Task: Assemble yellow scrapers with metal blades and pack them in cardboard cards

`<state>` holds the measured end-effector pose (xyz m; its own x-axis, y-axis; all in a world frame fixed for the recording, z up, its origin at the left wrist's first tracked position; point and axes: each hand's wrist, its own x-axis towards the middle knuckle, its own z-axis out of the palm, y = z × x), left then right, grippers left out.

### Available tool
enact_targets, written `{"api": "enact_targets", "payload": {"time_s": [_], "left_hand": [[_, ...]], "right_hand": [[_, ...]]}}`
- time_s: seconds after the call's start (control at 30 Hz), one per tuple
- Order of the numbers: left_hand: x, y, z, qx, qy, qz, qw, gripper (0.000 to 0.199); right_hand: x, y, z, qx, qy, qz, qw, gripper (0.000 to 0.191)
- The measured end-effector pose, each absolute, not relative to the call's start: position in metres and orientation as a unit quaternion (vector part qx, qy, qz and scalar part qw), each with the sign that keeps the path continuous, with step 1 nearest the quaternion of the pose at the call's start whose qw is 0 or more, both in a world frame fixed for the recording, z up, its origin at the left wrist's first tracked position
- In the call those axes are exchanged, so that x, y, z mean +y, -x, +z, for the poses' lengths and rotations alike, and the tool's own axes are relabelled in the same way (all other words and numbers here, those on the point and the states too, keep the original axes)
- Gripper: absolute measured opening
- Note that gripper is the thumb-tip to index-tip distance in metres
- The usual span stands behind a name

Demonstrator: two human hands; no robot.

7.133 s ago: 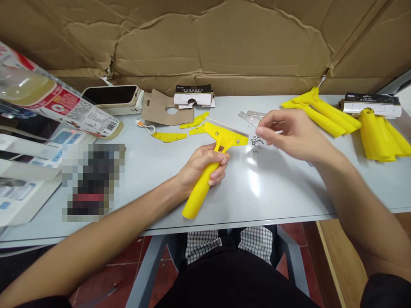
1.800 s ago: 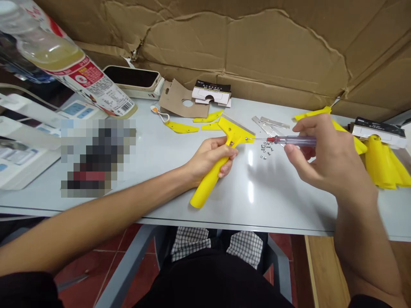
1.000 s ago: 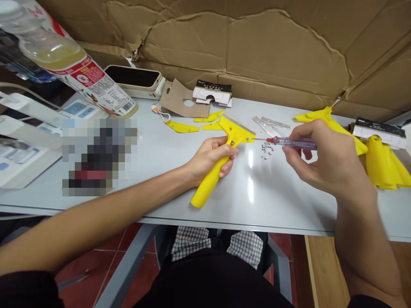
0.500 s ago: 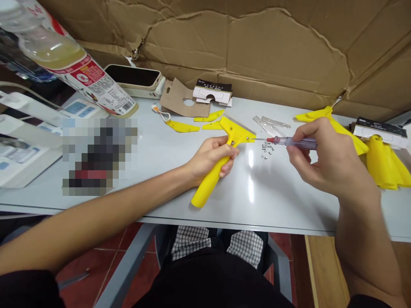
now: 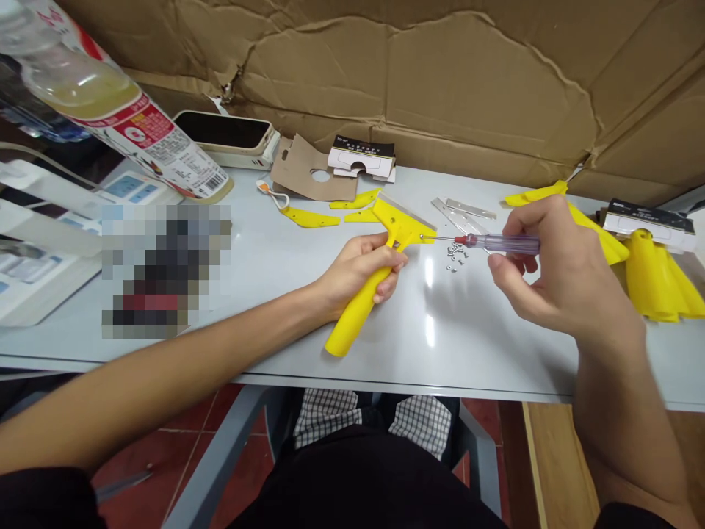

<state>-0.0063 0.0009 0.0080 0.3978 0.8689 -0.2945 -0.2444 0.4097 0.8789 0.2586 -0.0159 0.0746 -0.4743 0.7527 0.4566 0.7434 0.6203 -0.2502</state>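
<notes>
My left hand (image 5: 370,273) is wrapped round the neck of a yellow scraper (image 5: 360,312), whose handle points toward me and whose metal blade edge faces away. A screwdriver (image 5: 512,244) with a clear purplish handle and red collar lies in my right hand (image 5: 562,272). Its tip touches a small screw at the right end of the scraper head. My right thumb is lifted a little off the handle, while the fingers stay on it. Just beyond the shaft are loose small screws (image 5: 456,253) and several flat metal blades (image 5: 463,213).
Yellow strips (image 5: 311,218) lie left of the scraper head. Behind them are a brown card (image 5: 302,173) and a small black-and-white box (image 5: 363,158). More yellow scraper parts (image 5: 661,283) are piled at right. A bottle (image 5: 159,143) and a phone (image 5: 231,131) stand at left; cardboard lines the back.
My right thumb has moved down off the screwdriver handle and the fingers have shifted on it. The scraper stays in my left hand; the whole view has shifted slightly.
</notes>
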Motion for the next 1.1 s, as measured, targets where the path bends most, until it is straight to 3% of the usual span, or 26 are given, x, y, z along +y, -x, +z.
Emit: {"api": "enact_targets", "payload": {"time_s": [0.2, 0.33, 0.53, 0.8, 0.9, 1.1], "left_hand": [[0.0018, 0.0074, 0.007, 0.393, -0.39, 0.376, 0.743, 0.019], [0.0021, 0.008, 0.0051, 0.389, -0.394, 0.369, 0.746, 0.018], [0.0022, 0.0072, 0.0062, 0.392, -0.393, 0.37, 0.745, 0.019], [0.0021, 0.0075, 0.0067, 0.4, -0.4, 0.369, 0.738, 0.019], [0.0015, 0.0074, 0.0064, 0.397, -0.404, 0.367, 0.738, 0.02], [0.0014, 0.0065, 0.0075, 0.398, -0.402, 0.372, 0.736, 0.018]], "right_hand": [[-0.0137, -0.259, 0.0733, -0.864, 0.416, -0.025, 0.281, 0.007], [-0.0106, -0.2593, 0.073, -0.867, 0.402, -0.082, 0.283, 0.014], [-0.0161, -0.2597, 0.074, -0.869, 0.422, 0.026, 0.258, 0.023], [-0.0106, -0.2621, 0.0705, -0.864, 0.427, -0.023, 0.266, 0.009], [-0.0092, -0.2626, 0.0715, -0.861, 0.433, -0.055, 0.262, 0.019], [-0.0158, -0.2598, 0.0747, -0.855, 0.454, 0.014, 0.249, 0.017]]}}
